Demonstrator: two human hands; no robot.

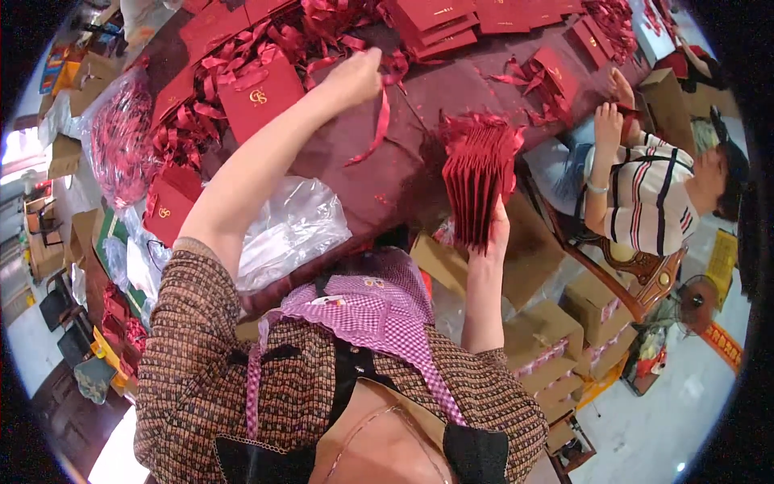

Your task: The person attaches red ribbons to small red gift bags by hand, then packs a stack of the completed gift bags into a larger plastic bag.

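My left hand (357, 78) reaches across the table, its fingers closed at a red ribbon (382, 121) that trails down over the cloth. At the table's near right edge, my right hand (498, 227) grips a stack of dark red gift bags (476, 189) from below and the side. The stack stands upright, with its ribbons bunched at the top. Left of my forearm lies a red bag with a gold emblem (260, 97), amid a tangle of red ribbons (302, 40). Fingertips of my left hand are partly hidden.
A dark red cloth (355, 173) covers the table. Piles of red bags (435, 20) lie along its far side. Clear plastic wrap (294, 230) sits at the near edge. A co-worker in a striped top (645, 189) sits at right, above cardboard boxes (544, 339). A bulging plastic sack (121, 149) stands left.
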